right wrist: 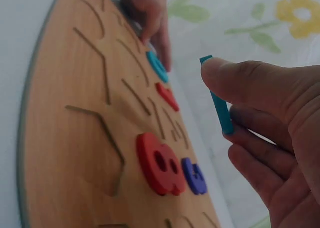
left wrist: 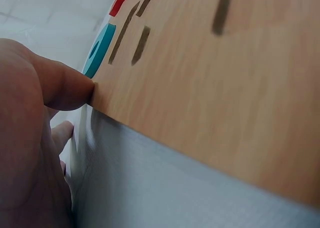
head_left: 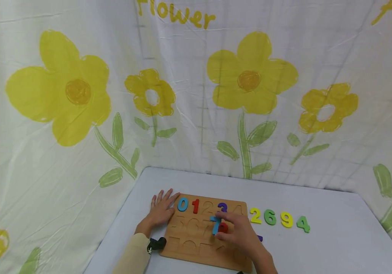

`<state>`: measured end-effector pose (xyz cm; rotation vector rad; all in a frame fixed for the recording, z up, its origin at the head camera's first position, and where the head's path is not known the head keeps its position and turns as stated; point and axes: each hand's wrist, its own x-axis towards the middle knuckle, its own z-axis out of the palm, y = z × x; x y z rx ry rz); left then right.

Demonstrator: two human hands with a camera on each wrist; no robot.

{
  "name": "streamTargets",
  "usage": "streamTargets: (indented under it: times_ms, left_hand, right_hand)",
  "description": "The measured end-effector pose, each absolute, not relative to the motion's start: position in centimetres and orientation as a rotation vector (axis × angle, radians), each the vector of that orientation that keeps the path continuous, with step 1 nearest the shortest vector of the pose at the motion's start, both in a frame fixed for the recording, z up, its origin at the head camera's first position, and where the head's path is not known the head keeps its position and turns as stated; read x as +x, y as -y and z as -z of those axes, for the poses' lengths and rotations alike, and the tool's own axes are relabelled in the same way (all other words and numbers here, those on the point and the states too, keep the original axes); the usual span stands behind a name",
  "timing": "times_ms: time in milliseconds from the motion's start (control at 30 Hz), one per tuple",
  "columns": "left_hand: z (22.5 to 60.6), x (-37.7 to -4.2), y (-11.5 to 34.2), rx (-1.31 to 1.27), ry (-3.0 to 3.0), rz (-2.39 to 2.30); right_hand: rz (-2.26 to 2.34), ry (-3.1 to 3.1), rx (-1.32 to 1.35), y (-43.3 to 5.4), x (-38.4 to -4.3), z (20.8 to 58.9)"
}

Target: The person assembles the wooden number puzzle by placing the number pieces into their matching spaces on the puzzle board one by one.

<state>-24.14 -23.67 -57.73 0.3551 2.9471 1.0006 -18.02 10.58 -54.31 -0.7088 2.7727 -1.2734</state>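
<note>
A wooden number board (head_left: 209,259) with cut-out outlines lies on the white table. My left hand (head_left: 161,208) lies with fingers spread at its upper left edge, the thumb touching the board's side near the blue 0 (left wrist: 99,49). Above the middle of the board, my right hand (head_left: 239,230) pinches a blue number 7 (head_left: 215,225) between thumb and fingers; the right wrist view shows this piece (right wrist: 220,108) edge-on. Under that hand sits a red 8 (right wrist: 157,163), overlapping the middle row. In the top row are the 0, a red 1 (head_left: 196,206) and a purple 3 (head_left: 222,207).
Right of the board, a yellow 2 (head_left: 255,215), green 6 (head_left: 270,217), yellow 9 (head_left: 286,220) and green 4 (head_left: 303,224) lie in a row. A purple piece (head_left: 260,238) shows partly behind the right hand. A flowered curtain (head_left: 189,152) hangs behind the table.
</note>
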Motion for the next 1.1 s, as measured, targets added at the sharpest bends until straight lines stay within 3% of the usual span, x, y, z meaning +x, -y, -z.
streamTargets:
  times_ms: [467, 733, 1100]
  left_hand:
    - [58.4, -24.1, 23.8, 0.382, -2.948, -1.007]
    - [57.5, -24.0, 23.7, 0.325, -2.942, -0.939]
    - [59.1, -24.6, 23.9, 0.375, -2.951, -1.058]
  right_hand:
    - [1.143, -2.782, -0.577, -7.8, -18.3, 56.7]
    - [1.046, -2.833, -0.577, -6.8, -18.7, 57.5]
    - [0.976, -2.821, -0.63, -6.4, -18.8, 57.1]
